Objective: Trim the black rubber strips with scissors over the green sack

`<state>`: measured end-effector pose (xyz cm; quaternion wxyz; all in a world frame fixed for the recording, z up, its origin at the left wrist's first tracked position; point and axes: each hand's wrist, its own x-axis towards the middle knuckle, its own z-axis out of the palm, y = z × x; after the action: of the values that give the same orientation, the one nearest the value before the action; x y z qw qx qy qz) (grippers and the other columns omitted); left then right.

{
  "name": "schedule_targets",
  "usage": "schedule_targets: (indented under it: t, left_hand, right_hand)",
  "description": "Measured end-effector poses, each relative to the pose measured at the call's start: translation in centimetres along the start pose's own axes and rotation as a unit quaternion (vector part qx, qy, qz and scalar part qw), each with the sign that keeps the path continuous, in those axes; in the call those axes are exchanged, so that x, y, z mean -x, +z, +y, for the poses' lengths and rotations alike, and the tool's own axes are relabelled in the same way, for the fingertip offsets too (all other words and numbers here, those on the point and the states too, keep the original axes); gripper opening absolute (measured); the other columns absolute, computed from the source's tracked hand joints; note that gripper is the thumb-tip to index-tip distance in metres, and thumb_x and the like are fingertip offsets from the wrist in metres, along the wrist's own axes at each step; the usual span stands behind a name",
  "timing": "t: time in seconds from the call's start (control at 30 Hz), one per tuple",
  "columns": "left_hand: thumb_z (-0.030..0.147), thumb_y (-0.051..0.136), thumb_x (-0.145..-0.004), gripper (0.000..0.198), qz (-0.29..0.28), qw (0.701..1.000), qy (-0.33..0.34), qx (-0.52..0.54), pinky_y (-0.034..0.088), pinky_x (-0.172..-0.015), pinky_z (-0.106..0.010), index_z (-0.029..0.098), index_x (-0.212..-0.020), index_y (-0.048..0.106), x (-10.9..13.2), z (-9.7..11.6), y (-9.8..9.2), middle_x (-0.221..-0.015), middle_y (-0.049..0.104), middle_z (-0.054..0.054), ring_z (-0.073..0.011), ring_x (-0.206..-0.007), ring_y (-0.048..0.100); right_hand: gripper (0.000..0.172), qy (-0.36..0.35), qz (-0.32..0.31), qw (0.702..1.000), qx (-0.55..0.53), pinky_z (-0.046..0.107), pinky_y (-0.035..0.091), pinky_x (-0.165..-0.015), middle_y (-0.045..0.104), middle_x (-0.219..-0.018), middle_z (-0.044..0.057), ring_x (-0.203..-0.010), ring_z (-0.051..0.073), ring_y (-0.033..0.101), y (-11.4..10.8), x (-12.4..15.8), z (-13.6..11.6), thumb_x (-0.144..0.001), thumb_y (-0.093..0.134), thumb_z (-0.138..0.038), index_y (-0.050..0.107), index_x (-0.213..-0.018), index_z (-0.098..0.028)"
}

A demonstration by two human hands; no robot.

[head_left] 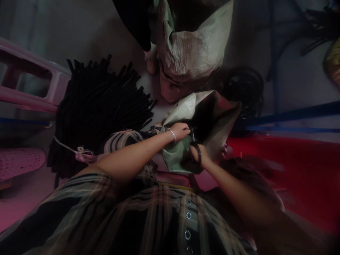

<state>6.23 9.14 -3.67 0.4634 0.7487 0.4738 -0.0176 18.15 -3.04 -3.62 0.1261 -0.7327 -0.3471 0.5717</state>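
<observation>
A greenish-white sack (177, 156) stands between my knees, its mouth open and its inside dark. My left hand (182, 130), with a silvery bracelet at the wrist, is closed over the sack's near left side. Something small and dark shows at its fingertips, too dim to name. Just right of it, my right hand (198, 154) is closed over the sack's opening. A thin shiny piece (193, 134) rises from near its fingers. A black loop (197, 151) crosses this hand; whether it is a bangle or a handle I cannot tell. The right fingertips are mostly hidden.
A thick bundle of black strips (98, 102), tied with a pale cord (66, 146), lies left. A larger sack (191, 53) stands ahead, beside another person's foot (151, 60). Pink stool (60, 83) at far left; red surface (297, 170) and blue bars (297, 112) at right.
</observation>
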Motion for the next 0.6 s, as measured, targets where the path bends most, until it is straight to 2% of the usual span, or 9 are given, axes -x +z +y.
schedule_targets:
  t: [0.17,0.37,0.6]
  left_hand:
    - [0.026,0.050,-0.078,0.024,-0.012,0.999,0.020,-0.049,0.043,-0.072,-0.021,0.016,-0.089,0.070,0.0,-0.3,0.2,-0.084,0.068,-0.002,-0.0131,-0.077,0.058]
    - [0.027,0.051,-0.077,0.024,-0.046,0.995,0.053,-0.069,0.043,-0.072,-0.021,0.019,-0.090,0.070,0.3,-0.4,0.6,-0.084,0.068,-0.001,-0.0138,-0.078,0.059]
    - [0.028,0.054,-0.074,0.026,-0.064,0.994,0.026,-0.080,0.044,-0.072,-0.021,0.018,-0.090,0.071,0.4,-0.2,0.5,-0.086,0.069,-0.002,-0.0141,-0.079,0.059]
  right_hand:
    - [0.026,-0.035,0.000,0.999,0.032,0.019,0.034,-0.042,0.057,-0.053,0.002,-0.044,0.011,0.051,0.1,-0.9,1.2,-0.076,0.046,-0.034,0.057,-0.063,-0.015]
    - [0.026,-0.023,-0.010,0.999,0.023,0.019,0.034,-0.043,0.059,-0.055,0.003,-0.047,0.012,0.053,0.1,-1.0,1.3,-0.076,0.044,-0.033,0.056,-0.062,-0.015]
    - [0.022,0.018,0.026,0.999,-0.028,0.020,0.032,-0.037,0.052,-0.047,0.001,-0.039,0.011,0.047,-0.3,-0.9,0.4,-0.074,0.046,-0.031,0.051,-0.058,-0.016]
